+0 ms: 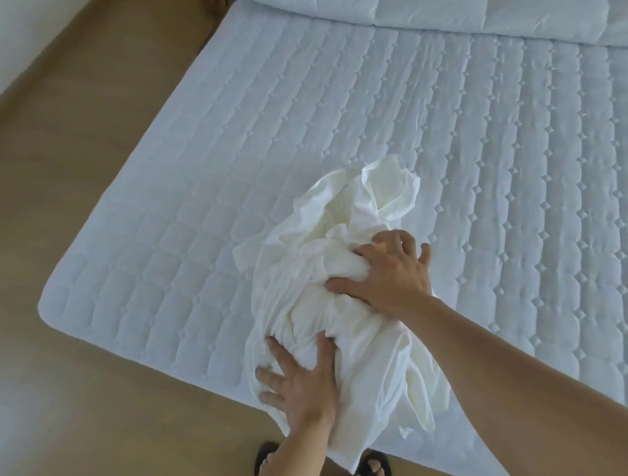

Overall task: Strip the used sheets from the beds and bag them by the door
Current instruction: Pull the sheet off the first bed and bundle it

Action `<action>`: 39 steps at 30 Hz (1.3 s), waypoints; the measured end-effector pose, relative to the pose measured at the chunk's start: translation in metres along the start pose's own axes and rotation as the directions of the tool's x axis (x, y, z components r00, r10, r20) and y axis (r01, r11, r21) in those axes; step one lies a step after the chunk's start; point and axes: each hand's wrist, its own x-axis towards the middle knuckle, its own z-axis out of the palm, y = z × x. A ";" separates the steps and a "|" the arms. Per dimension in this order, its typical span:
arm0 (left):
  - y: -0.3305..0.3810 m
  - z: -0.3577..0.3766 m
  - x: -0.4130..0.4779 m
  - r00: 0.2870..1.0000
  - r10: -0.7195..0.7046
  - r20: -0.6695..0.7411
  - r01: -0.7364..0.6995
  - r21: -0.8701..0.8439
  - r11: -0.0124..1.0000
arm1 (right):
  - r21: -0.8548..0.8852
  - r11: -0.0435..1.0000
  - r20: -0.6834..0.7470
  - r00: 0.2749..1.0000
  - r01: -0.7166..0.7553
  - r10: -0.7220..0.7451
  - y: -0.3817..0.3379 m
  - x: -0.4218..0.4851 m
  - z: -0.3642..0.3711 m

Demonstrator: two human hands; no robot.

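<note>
A crumpled cream-white sheet (329, 259) lies bunched on the near corner of the bed, part of it hanging over the front edge. My right hand (389, 273) clutches a fold at the top of the bundle. My left hand (300, 383) presses against the bundle's lower left side with fingers spread, gripping the cloth. The bed shows a bare white quilted mattress pad (445, 124).
A folded white duvet (455, 1) lies across the far end of the bed. Tan floor (59, 181) runs along the left and front of the bed. A white wall (1, 36) stands at the far left. My sandalled feet (373, 471) are at the bed's edge.
</note>
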 end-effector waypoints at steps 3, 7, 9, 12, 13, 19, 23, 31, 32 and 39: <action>-0.003 -0.010 0.012 0.998 0.036 0.042 -0.034 -0.044 0.998 | 0.287 0.943 0.231 0.968 -0.167 0.101 0.002 0.000 0.004; 0.000 -0.027 0.017 0.983 0.091 0.160 -0.045 -0.272 0.961 | 0.503 0.800 0.379 0.916 -0.326 0.135 0.005 -0.011 -0.002; 0.006 -0.034 0.013 0.964 0.135 0.229 -0.038 -0.383 0.923 | 0.638 0.659 0.403 0.902 -0.398 0.154 0.006 -0.022 -0.007; 0.030 -0.042 0.008 0.907 0.304 0.290 -0.172 -0.404 0.898 | 0.846 0.353 0.360 0.916 -0.400 0.176 0.010 -0.046 -0.017; 0.044 -0.045 0.011 0.874 0.378 0.304 -0.253 -0.379 0.890 | 0.895 0.252 0.325 0.926 -0.367 0.194 0.012 -0.055 -0.023; 0.158 -0.039 0.040 0.570 0.544 0.616 -0.699 0.015 0.715 | 0.979 -0.176 0.189 0.792 -0.105 0.580 0.009 -0.103 -0.018; 0.160 -0.019 0.064 0.608 0.496 0.620 -0.777 0.336 0.532 | 0.953 -0.199 0.301 0.628 -0.229 0.718 0.002 -0.107 0.015; 0.098 0.034 0.021 0.819 0.477 0.318 -0.554 0.656 0.513 | 0.395 0.654 0.125 0.743 -0.646 0.658 0.051 -0.108 -0.006; 0.091 0.034 0.020 0.811 0.492 0.317 -0.572 0.608 0.551 | 0.311 0.736 -0.044 0.765 -0.601 0.643 0.055 -0.109 -0.011; 0.073 0.029 0.028 0.736 0.644 0.209 -0.647 0.498 0.577 | -0.193 0.886 -0.474 0.751 0.422 -0.460 0.048 -0.072 -0.027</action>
